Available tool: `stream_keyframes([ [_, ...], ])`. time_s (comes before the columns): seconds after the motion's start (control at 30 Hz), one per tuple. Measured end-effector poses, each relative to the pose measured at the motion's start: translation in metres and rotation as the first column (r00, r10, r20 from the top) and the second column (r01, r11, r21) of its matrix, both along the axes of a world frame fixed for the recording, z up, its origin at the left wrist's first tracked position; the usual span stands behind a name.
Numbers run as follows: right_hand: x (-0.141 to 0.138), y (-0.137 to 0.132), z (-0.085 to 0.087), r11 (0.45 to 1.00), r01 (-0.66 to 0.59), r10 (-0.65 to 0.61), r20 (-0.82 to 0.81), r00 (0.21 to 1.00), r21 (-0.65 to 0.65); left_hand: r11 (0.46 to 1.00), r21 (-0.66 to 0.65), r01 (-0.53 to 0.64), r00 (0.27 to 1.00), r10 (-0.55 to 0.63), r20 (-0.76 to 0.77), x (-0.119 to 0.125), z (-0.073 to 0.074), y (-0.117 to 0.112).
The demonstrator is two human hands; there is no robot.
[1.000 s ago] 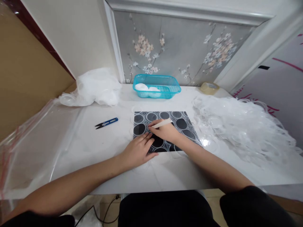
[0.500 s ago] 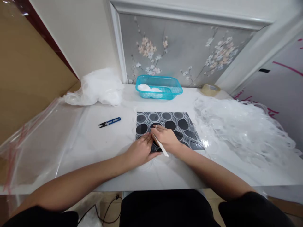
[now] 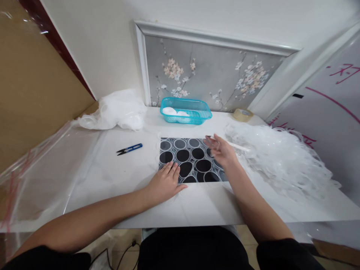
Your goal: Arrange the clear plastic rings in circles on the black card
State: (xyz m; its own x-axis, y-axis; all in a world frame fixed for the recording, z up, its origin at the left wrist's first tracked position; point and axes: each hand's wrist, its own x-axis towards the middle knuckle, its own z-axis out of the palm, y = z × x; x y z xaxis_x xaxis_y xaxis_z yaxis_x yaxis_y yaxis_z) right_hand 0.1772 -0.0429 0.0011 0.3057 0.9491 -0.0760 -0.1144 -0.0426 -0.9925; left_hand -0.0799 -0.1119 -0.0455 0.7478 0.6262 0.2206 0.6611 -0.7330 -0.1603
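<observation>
Patterned mat [image 3: 194,159]: dark sheet printed with circles, lying flat at the centre of the white table [image 3: 112,168].
Left hand [image 3: 165,183]: open, palm down, fingers pressing the mat's near-left corner.
Right hand [image 3: 222,152]: raised over the mat's right part with fingers loosely spread. It is blurred, so whether it grips anything cannot be told.
White stick [image 3: 239,147]: slim and pale, jutting from the right hand toward the right, over the edge of the ring heap.
Handling (judged): the mat looks thin, light and limp, and likely to slide on the glossy top, so it is best steadied with a flat palm at a corner. The stick looks stiff and light, suited to a pinch near mid-length.
Clear plastic rings [image 3: 281,161]: loose tangled heap to the right, just beside the mat.
Thread snips [image 3: 129,149]: blue-handled, left of the mat, apart from it.
Turquoise basket [image 3: 206,112]: on the far side, holding white pieces.
Tape roll [image 3: 243,113]: far right, near the wall.
White film bundle [image 3: 118,108]: far left.
</observation>
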Motion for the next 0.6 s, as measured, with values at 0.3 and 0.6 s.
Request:
stream_keyframes([
  [0.3,-0.058,-0.01,-0.005,0.923,-0.379,0.386,-0.143,0.912,0.075,0.987,-0.059,-0.152,0.987,0.149,-0.057,0.003,0.011,-0.009],
  [0.6,-0.114,-0.01,-0.034,0.749,-0.638,0.527,0.421,0.738,0.18,0.972,-0.041,-0.229,0.969,0.224,-0.108,0.003,0.02,-0.017],
])
